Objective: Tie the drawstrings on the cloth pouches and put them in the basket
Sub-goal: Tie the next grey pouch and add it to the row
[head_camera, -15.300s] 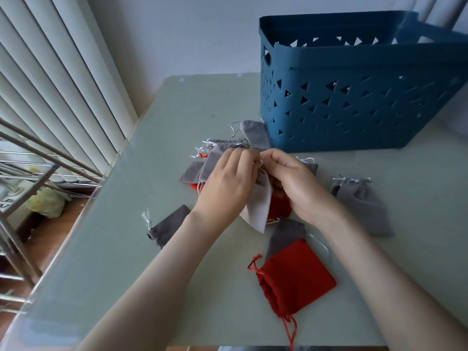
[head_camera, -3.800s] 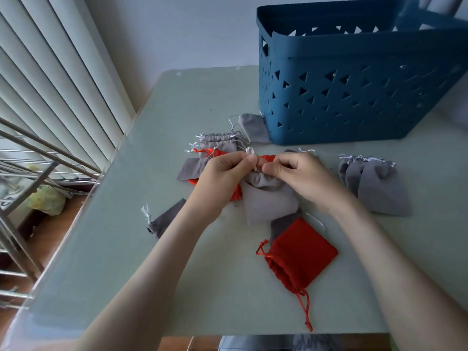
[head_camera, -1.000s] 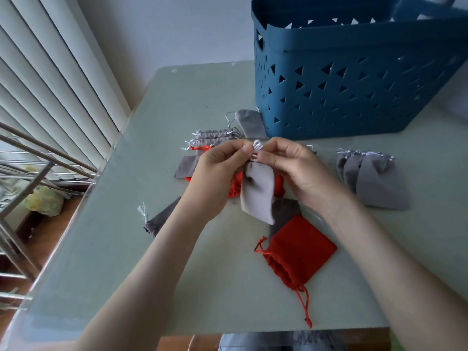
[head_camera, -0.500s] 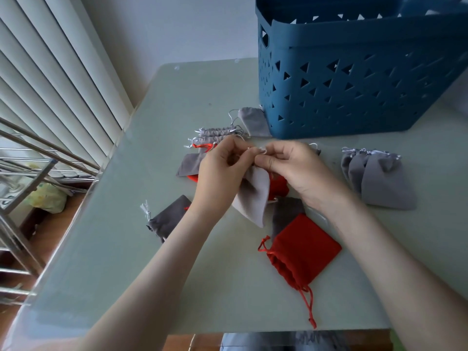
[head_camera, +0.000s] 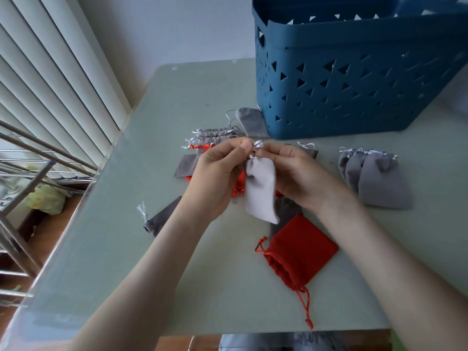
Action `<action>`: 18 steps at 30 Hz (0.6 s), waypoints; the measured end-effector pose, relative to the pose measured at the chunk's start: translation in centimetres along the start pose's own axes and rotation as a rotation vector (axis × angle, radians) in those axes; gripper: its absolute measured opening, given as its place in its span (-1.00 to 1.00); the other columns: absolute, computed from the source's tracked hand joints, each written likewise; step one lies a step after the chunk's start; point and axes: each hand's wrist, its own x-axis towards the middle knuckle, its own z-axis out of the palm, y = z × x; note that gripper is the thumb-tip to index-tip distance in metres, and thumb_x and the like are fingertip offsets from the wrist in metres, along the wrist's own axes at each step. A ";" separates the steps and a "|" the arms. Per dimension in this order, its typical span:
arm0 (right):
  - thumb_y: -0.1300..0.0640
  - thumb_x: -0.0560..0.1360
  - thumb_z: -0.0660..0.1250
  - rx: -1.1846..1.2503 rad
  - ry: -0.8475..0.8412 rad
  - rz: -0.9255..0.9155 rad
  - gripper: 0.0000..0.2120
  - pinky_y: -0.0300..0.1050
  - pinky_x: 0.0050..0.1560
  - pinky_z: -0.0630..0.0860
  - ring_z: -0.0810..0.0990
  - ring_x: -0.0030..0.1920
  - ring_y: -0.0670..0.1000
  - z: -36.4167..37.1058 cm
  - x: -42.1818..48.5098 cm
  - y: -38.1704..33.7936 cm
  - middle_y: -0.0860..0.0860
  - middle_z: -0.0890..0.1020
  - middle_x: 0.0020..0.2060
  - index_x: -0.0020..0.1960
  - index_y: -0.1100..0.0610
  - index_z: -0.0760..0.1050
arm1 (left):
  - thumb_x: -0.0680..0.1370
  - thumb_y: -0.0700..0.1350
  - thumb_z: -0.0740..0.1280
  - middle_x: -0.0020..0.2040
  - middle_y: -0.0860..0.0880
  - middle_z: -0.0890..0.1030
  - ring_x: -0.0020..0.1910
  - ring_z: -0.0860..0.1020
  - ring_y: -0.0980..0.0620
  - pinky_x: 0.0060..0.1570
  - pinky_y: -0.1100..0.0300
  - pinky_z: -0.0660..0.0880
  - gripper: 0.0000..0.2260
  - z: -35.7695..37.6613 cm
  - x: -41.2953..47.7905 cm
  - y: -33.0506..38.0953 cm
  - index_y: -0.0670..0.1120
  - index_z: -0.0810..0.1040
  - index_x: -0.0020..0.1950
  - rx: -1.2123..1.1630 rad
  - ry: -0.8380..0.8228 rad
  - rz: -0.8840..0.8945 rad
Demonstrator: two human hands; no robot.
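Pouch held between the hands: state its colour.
Light grey pouch, silvery drawstring at its neck; the head view shows it best.

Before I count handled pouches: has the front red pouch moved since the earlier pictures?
No. The red pouch still lies over the same dark gray pouch, near the table's front edge, its cord trailing toward that edge.

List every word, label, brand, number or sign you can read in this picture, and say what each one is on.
No text can be read.
The basket shows only triangular cut-outs. The held pouch, the red pouch, the grey pouches, the table and the blinds bear no print or label that shows.
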 end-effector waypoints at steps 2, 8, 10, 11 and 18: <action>0.22 0.39 0.25 0.102 -0.017 0.059 -0.81 -0.28 -0.18 0.51 0.60 -0.28 -0.09 -0.1 -0.1 0.0 0.02 0.64 -0.28 -0.02 0.23 0.51 | 0.49 -0.16 0.33 -0.22 -0.10 0.60 -0.24 0.54 0.01 -0.13 0.16 0.47 -0.91 -0.1 0.1 -0.1 -0.15 0.60 -0.14 0.005 -0.027 0.005; 0.28 0.36 0.21 0.168 -0.086 0.143 -0.80 -0.24 -0.25 0.57 0.64 -0.31 -0.04 -0.1 -0.9 -0.6 0.07 0.66 -0.31 -0.17 0.19 0.61 | 0.54 -0.24 0.27 -0.28 0.05 0.60 -0.29 0.52 0.14 -0.23 0.31 0.44 -0.87 -0.3 -0.1 0.3 -0.11 0.57 -0.17 0.206 -0.116 0.098; 0.26 0.40 0.22 0.118 -0.107 0.129 -0.84 -0.27 -0.24 0.55 0.62 -0.30 -0.07 -0.3 -1.0 -0.7 0.04 0.65 -0.30 -0.13 0.20 0.57 | 0.51 -0.21 0.30 -0.22 0.06 0.62 -0.21 0.54 0.12 -0.15 0.26 0.46 -0.84 -0.6 -0.2 0.5 -0.01 0.61 -0.19 0.309 -0.137 0.152; 0.22 0.42 0.23 0.088 -0.109 0.125 -0.87 -0.29 -0.22 0.53 0.61 -0.28 -0.09 -0.5 -0.9 -0.7 0.02 0.64 -0.29 -0.10 0.20 0.53 | 0.51 -0.21 0.30 -0.20 0.06 0.63 -0.18 0.55 0.11 -0.10 0.24 0.46 -0.82 -0.7 -0.3 0.6 0.03 0.62 -0.19 0.359 -0.150 0.180; -0.16 0.09 0.62 -0.057 -0.125 0.120 -0.55 -0.23 -0.22 0.35 0.47 -0.26 -0.07 -1.8 0.0 -0.1 0.01 0.59 -0.28 -0.17 0.10 0.64 | 0.45 0.03 0.33 -0.17 0.09 0.61 -0.13 0.54 0.01 -0.04 0.04 0.46 -0.96 -1.1 -0.1 0.8 0.15 0.59 -0.16 0.694 -0.127 0.293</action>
